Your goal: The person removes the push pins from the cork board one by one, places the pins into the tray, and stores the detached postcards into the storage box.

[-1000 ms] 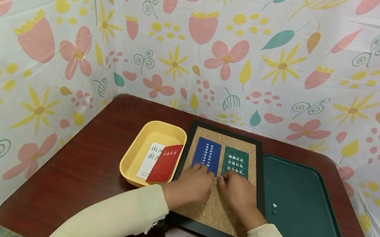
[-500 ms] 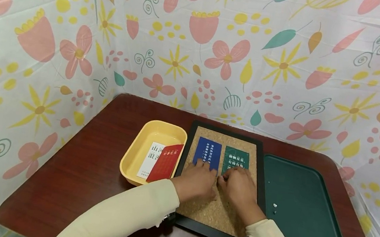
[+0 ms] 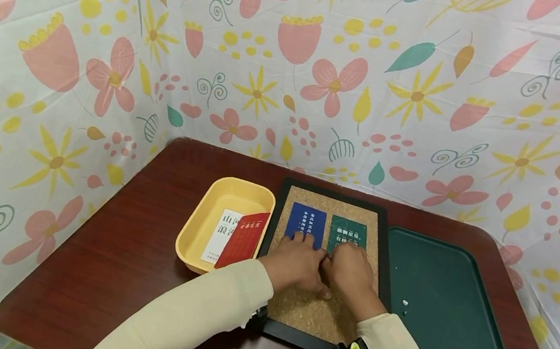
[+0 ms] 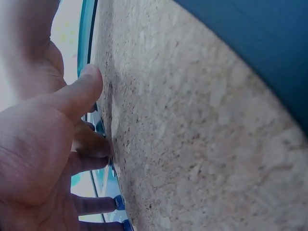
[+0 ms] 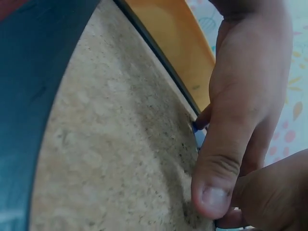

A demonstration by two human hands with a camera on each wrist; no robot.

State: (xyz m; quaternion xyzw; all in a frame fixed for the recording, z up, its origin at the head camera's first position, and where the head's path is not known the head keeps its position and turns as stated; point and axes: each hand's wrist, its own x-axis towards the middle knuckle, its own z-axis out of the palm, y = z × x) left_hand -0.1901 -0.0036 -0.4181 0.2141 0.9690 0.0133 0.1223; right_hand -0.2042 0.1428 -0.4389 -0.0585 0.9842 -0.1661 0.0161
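A cork board [image 3: 302, 318] in a black frame lies on the table with a blue card [image 3: 306, 218] and a green card [image 3: 348, 228] on it, both printed with white characters. My left hand [image 3: 298, 263] rests its fingertips on the lower part of the blue card, fingers fairly straight in the left wrist view and thumb held apart. My right hand [image 3: 352, 272] is at the lower part of the green card, fingers bent, its tips meeting the left hand's index finger. Whatever may lie between the right fingertips is hidden.
To the left, a yellow basin [image 3: 191, 228] holds a white card [image 3: 221, 237] and a red card [image 3: 245, 242]. A dark green tray [image 3: 446, 308] lies at the right, bearing small pale bits [image 3: 405, 303]. Floral cloth [image 3: 352, 90] hangs behind the brown table [image 3: 110, 253].
My left hand has shifted right toward the right hand, its thumb now reaching out over the cork. My right hand has moved up a little, covering more of the green card.
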